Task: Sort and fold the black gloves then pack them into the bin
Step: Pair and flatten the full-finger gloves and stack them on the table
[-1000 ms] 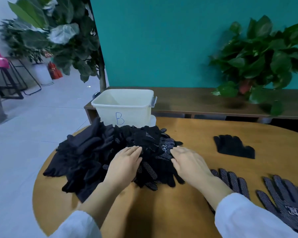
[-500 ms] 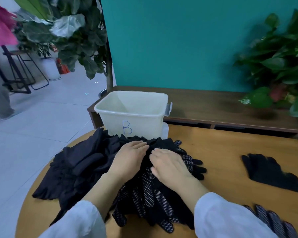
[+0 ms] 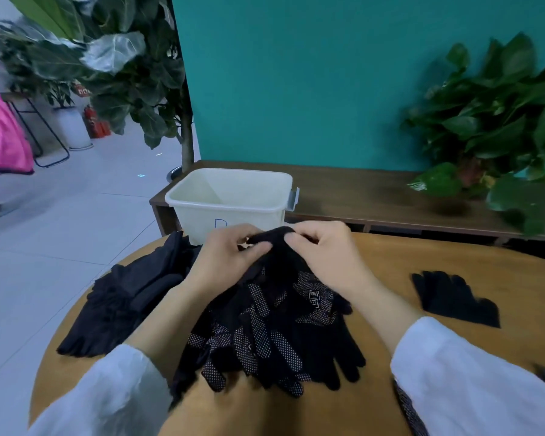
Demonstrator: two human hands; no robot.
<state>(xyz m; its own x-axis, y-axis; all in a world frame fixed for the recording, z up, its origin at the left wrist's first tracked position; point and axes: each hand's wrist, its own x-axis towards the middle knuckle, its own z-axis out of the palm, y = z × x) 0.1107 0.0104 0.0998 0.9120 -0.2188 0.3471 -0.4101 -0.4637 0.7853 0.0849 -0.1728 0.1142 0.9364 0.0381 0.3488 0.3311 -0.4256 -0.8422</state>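
While both hands are raised over the glove pile (image 3: 265, 325) on the round table (image 3: 390, 262), the left hand (image 3: 230, 256) and right hand (image 3: 324, 253) pinch one black glove (image 3: 274, 243) by its cuff. The hands hide most of the letter on the white bin (image 3: 230, 196), whose visible interior looks empty.

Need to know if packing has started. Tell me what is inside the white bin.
The white bin shows only bare inner walls; no gloves are visible inside. Its floor is hidden by the near wall, and both hands, left and right, lifting a black glove, cover its front.
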